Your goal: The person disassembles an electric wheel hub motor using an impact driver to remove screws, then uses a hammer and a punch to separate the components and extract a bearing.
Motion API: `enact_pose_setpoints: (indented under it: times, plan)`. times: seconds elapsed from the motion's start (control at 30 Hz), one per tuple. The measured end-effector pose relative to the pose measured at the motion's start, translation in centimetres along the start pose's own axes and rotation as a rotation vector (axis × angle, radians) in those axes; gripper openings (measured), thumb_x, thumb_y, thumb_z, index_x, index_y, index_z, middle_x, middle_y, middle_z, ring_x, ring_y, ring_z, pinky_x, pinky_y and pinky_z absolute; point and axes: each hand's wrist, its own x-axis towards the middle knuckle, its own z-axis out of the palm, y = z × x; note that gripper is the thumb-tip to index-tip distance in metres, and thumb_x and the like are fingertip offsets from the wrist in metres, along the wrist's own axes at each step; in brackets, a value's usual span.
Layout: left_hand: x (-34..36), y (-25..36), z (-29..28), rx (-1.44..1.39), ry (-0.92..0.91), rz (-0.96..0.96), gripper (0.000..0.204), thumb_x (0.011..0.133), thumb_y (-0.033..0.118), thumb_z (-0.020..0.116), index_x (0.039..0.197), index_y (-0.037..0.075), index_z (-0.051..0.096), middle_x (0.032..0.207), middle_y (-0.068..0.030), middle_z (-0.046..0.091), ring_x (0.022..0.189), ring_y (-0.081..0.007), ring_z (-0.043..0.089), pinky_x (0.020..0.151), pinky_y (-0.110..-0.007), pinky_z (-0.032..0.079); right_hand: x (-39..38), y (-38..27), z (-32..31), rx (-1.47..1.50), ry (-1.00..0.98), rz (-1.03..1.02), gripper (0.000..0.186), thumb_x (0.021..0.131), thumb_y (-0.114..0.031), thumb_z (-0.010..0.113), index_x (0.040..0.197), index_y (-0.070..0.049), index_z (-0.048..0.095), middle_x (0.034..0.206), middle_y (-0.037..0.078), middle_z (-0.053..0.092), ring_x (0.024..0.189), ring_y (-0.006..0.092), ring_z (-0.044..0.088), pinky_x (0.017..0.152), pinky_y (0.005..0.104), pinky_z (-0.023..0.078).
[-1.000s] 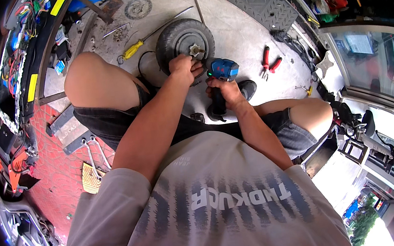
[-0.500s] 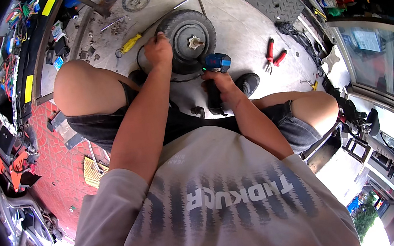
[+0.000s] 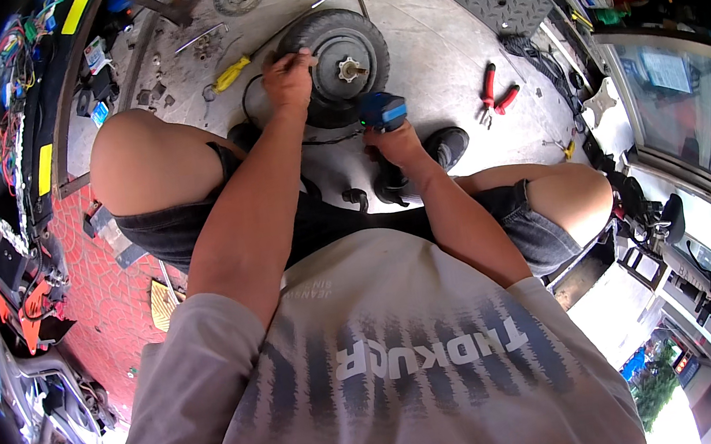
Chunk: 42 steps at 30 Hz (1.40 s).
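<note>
Wheel (image 3: 333, 65), black tyre, grey hub face, sits on the concrete floor (image 3: 447, 60) ahead of the person. Left hand (image 3: 288, 79) is on the tyre's left side, fingers bent over toward the hub face; can't tell how firmly they close. Right hand (image 3: 395, 144) is wrapped around the grip of a blue power driver (image 3: 384, 112), its head just beside the wheel's near edge; contact unclear.

Handling, judged by looks: wheel probably heavy for its size, hub stiff, tyre slightly springy and grippy, not fragile. Likely to roll or tip if let go. Best hold is the outer tread; the pale star-shaped hub piece (image 3: 349, 69) and its stub give little to grip. Driver looks dense, top-heavy; hold by the handle. Yellow-handled screwdriver (image 3: 232, 75) lies left, red-handled pliers (image 3: 495, 96) right.
</note>
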Motion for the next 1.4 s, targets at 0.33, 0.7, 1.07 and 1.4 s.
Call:
enact_pose_setpoints:
  times: [0.33, 0.7, 1.07, 1.4]
  plan:
    - [0.1, 0.8, 0.9, 0.060, 0.001, -0.097, 0.028, 0.095, 0.036, 0.073, 0.090, 0.010, 0.084, 0.134, -0.0168, 0.060, 0.118, -0.0281, 0.062, 0.106, -0.035, 0.044, -0.4, -0.8, -0.3, 0.279, -0.065, -0.033, 0.019, 0.082, -0.004, 0.079, 0.098, -0.005, 0.070, 0.082, 0.008, 0.072, 0.068, 0.0192, 0.069, 0.063, 0.0342, 0.056]
    - [-0.4, 2.1, 1.0, 0.249, 0.064, -0.015, 0.028, 0.095, 0.038, 0.072, 0.091, 0.014, 0.085, 0.118, -0.0186, 0.069, 0.115, -0.0301, 0.064, 0.105, -0.037, 0.046, -0.2, -1.1, 0.2, 0.302, -0.015, -0.014, 0.017, 0.080, -0.002, 0.075, 0.094, -0.005, 0.067, 0.075, 0.006, 0.068, 0.058, 0.0167, 0.066, 0.051, 0.0326, 0.052]
    - [1.0, 0.5, 0.7, 0.148, -0.087, -0.059, 0.031, 0.093, 0.046, 0.068, 0.095, 0.021, 0.085, 0.150, -0.0257, 0.052, 0.134, -0.0449, 0.051, 0.116, -0.048, 0.038, -0.6, -1.3, 0.6, 0.266, 0.002, 0.020, 0.021, 0.081, -0.001, 0.076, 0.098, -0.005, 0.065, 0.077, 0.007, 0.067, 0.062, 0.0202, 0.067, 0.056, 0.0356, 0.055]
    - [1.9, 0.5, 0.1, 0.082, -0.118, -0.063, 0.034, 0.094, 0.042, 0.066, 0.093, 0.013, 0.083, 0.118, -0.0223, 0.070, 0.118, -0.0424, 0.063, 0.105, -0.047, 0.047, -1.3, -2.0, 0.3, 0.404, -0.028, 0.118, 0.018, 0.081, -0.001, 0.076, 0.097, -0.005, 0.068, 0.079, 0.009, 0.069, 0.065, 0.0225, 0.069, 0.059, 0.0381, 0.057]
